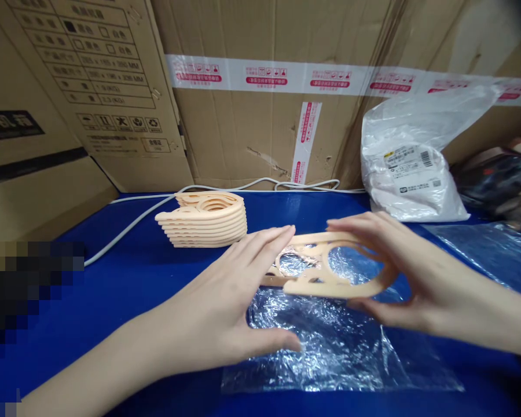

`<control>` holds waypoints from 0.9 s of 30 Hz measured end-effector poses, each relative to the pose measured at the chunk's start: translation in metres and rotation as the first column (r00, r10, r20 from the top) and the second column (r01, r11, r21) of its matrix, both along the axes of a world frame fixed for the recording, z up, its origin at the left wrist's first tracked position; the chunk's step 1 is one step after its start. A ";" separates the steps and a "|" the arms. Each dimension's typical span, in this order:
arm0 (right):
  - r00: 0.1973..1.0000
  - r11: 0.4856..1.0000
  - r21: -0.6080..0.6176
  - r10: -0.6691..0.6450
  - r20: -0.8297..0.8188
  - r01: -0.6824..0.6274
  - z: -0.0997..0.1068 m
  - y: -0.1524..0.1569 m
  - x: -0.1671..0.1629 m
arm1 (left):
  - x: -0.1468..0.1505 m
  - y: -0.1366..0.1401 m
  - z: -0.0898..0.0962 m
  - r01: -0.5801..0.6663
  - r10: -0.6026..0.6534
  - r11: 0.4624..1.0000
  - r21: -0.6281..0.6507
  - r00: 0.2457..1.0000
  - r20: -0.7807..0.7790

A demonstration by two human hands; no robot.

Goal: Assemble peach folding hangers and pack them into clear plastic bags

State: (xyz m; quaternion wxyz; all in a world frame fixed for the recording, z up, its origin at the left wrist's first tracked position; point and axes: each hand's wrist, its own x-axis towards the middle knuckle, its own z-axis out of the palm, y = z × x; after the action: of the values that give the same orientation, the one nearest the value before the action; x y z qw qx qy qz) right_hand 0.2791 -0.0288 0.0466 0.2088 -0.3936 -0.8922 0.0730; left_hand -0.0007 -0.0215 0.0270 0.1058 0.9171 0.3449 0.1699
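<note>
My right hand (395, 266) holds the rounded end of a flat peach plastic piece (316, 288) with a large round opening and smaller cut-outs. Its fingers lie along the far edge and the thumb is under the near edge. At the piece's left end is my left hand (243, 289), fingers straight and thumb spread apart; whether it touches the piece I cannot tell. A crinkled clear plastic bag (316, 359) lies flat beneath both hands. Behind my left hand stands a neat stack of matching peach pieces (204, 223).
Cardboard boxes (243, 127) wall off the back and left of the blue tabletop (125, 284). A white cable (134, 226) runs along the rear. At back right stand a labelled white plastic sack (412, 174) and another clear bag (481, 249). Dark items fill the far right corner.
</note>
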 end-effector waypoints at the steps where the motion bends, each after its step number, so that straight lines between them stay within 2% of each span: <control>1: 0.999 0.998 -0.047 -0.037 0.004 0.037 0.003 0.004 0.011 | -0.004 0.002 0.002 -0.002 -0.001 0.999 -0.048 0.998 -0.056; 4: 0.990 0.963 -0.237 -0.137 -0.022 0.128 0.007 0.015 0.048 | -0.018 0.006 0.007 -0.019 -0.014 0.985 -0.170 0.981 -0.195; 6: 0.980 0.936 -0.293 -0.199 0.018 0.196 0.006 0.021 0.072 | -0.025 0.008 0.007 -0.028 -0.026 0.975 -0.220 0.971 -0.239; 10: 0.972 0.971 -0.130 -0.182 0.150 0.202 0.001 0.024 0.101 | -0.031 0.007 0.005 -0.040 -0.047 0.957 -0.286 0.955 -0.293; 12: 0.975 0.975 -0.133 -0.156 0.159 0.178 -0.001 0.021 0.104 | -0.030 0.006 0.003 -0.053 -0.050 0.951 -0.304 0.945 -0.322; 15: 0.982 0.975 -0.186 -0.089 0.169 0.120 -0.002 0.014 0.098 | -0.029 0.005 0.002 -0.044 -0.058 0.954 -0.296 0.943 -0.327; 19: 0.970 0.992 -0.124 0.028 0.242 0.002 -0.005 0.003 0.076 | -0.027 0.005 0.001 -0.059 -0.049 0.946 -0.318 0.946 -0.321; 22: 0.950 0.989 -0.149 0.033 0.311 0.015 -0.010 -0.005 0.051 | -0.024 0.005 0.002 -0.076 -0.048 0.928 -0.365 0.947 -0.318; 24: 0.943 0.980 -0.200 0.067 0.325 0.000 -0.013 -0.010 0.034 | -0.023 0.005 0.003 -0.085 -0.052 0.910 -0.405 0.948 -0.315; 27: 0.951 0.976 -0.215 0.050 0.305 0.017 -0.014 -0.012 0.022 | -0.022 0.005 0.004 -0.106 -0.048 0.887 -0.450 0.947 -0.317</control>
State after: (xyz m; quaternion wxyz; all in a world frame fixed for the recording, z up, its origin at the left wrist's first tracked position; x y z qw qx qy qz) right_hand 0.3015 -0.0404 0.0330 0.0224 -0.4129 -0.9040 0.1084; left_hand -0.0224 -0.0169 0.0310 0.2609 0.8753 0.4017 -0.0657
